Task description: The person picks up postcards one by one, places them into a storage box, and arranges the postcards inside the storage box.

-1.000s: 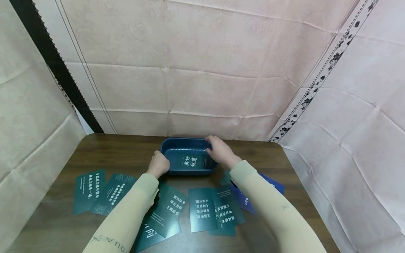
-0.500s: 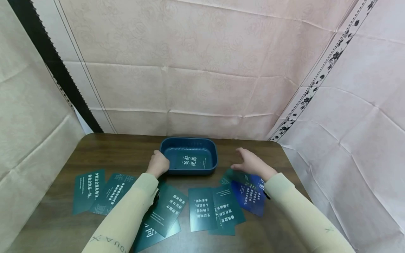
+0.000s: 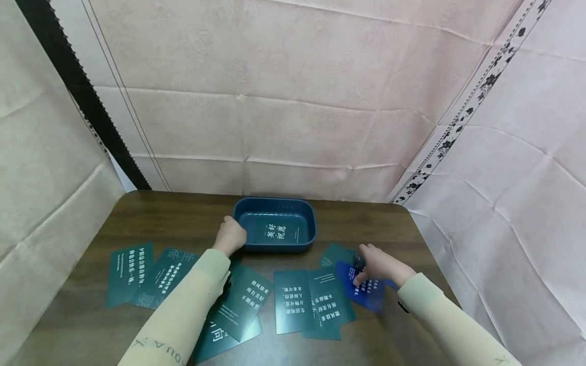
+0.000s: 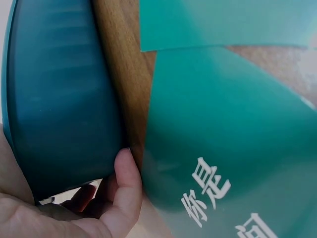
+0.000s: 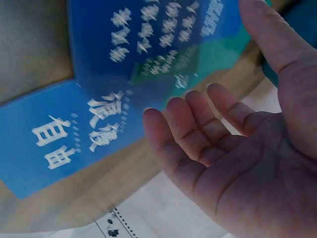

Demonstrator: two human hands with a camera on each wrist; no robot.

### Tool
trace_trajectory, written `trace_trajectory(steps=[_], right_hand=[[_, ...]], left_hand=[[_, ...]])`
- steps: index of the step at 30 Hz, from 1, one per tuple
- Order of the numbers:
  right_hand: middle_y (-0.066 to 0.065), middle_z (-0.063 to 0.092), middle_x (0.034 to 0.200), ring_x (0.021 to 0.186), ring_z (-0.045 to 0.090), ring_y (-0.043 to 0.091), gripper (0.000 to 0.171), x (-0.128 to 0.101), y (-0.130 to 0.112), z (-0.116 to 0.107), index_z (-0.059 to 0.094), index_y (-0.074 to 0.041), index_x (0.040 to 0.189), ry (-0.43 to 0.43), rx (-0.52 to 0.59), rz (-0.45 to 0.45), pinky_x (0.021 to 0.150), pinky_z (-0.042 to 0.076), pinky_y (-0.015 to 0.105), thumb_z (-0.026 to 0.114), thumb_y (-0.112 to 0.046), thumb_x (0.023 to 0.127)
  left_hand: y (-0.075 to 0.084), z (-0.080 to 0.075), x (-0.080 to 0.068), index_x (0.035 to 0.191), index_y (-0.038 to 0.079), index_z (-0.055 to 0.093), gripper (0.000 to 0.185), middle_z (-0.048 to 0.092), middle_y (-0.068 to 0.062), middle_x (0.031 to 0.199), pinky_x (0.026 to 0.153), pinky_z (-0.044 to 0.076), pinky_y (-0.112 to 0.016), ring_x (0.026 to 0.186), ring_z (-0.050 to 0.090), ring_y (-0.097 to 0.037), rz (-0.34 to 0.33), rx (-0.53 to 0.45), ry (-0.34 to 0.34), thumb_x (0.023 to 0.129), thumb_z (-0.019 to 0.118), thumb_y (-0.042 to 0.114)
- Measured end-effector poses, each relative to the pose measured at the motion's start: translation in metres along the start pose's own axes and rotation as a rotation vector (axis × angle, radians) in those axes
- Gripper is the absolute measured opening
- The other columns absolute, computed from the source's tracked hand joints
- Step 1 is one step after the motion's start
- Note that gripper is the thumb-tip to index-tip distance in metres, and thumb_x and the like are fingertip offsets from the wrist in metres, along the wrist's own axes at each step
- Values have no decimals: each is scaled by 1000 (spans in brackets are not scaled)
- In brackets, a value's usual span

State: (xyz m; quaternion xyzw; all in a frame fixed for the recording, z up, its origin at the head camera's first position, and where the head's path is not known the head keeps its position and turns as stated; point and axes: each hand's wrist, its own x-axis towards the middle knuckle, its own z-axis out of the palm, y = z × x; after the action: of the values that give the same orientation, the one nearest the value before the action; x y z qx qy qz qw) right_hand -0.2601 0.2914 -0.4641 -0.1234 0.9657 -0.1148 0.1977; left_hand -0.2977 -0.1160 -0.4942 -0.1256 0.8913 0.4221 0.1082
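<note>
My left hand (image 3: 230, 237) grips the left end of a dark blue rectangular tray (image 3: 274, 248). In the left wrist view its fingers (image 4: 128, 186) curl against the tray's outer wall. A green card (image 3: 283, 235) with white characters lies inside the tray. Over a pile of cards on the right is my right hand (image 3: 383, 266), thumb and fingers apart. Blue cards (image 3: 371, 301) with white writing lie beneath it, partly covering a green card (image 3: 331, 253). The right wrist view shows the loosely bent fingers (image 5: 181, 124) beside the blue cards, holding nothing.
Several green cards lie on the wooden table (image 3: 183, 216): a pair at the left (image 3: 130, 274), an overlapping group by the left forearm (image 3: 243, 302), another in the middle (image 3: 293, 302). A cloth curtain (image 3: 293, 127) hangs behind the table's far edge.
My right hand has left the tray's right side and moved right and nearer to me, over the blue cards. My left hand keeps its grip on the tray, which stays in place.
</note>
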Motion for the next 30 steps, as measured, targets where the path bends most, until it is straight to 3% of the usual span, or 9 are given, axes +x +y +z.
trace_trajectory(steps=[4, 14, 30], right_hand=[[12, 57, 114, 104, 56, 28, 76, 0, 3, 8, 55, -5, 125, -8, -23, 14, 89, 48, 51, 88, -39, 66], [12, 54, 109, 99, 54, 27, 76, 1, 9, 20, 56, -4, 119, -17, -33, 15, 87, 47, 48, 91, -37, 61], [6, 60, 96, 85, 57, 22, 59, 6, 15, 26, 59, -6, 106, -19, -6, 35, 82, 50, 48, 90, -32, 63]], left_hand=[[1, 0, 0, 141, -13, 13, 56, 40, -33, 129, 93, 42, -57, 103, 48, -40, -8, -10, 0, 98, 40, 11], [1, 1, -2, 140, -14, 15, 55, 41, -33, 127, 91, 43, -56, 101, 49, -40, -2, 2, -2, 98, 40, 11], [2, 1, -3, 142, -13, 12, 56, 39, -33, 131, 94, 42, -57, 104, 48, -41, -14, -5, -5, 99, 40, 11]])
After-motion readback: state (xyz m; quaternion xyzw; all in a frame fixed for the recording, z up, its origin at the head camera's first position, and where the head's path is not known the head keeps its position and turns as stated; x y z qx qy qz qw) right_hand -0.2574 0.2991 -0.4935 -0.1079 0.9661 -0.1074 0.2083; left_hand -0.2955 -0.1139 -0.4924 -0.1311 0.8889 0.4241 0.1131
